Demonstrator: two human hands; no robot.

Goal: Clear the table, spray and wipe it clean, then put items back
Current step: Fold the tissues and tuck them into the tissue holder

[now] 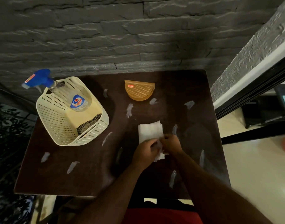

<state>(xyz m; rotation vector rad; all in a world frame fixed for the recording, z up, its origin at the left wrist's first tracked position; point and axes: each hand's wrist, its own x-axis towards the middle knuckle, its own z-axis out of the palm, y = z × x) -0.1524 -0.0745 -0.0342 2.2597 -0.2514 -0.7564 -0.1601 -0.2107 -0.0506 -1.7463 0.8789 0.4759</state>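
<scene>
Both hands meet over the near-centre of the dark table (93,167); the left hand (144,153) has its fingers curled onto the near end of a stack of white napkins (150,132), and the right hand (171,143) pinches the same end from the other side, so the two hands grip the napkins between them; the far part of the stack lies flat on the tabletop, while a few napkin edges fan out beneath the hands; a small pale scrap seems caught between the fingers, though what it is cannot be told. At the far edge, near the stone wall (106,38), stands an orange half-round napkin holder (139,90), well apart from the napkins. On the left side sits a cream perforated basket (57,120); a spray bottle (78,102) with a blue trigger head leans in it, its head sticking out over the rim, and a dark patterned cloth (90,124) lies bunched in the basket's near corner. Pale smears (129,110) are scattered across the tabletop.
</scene>
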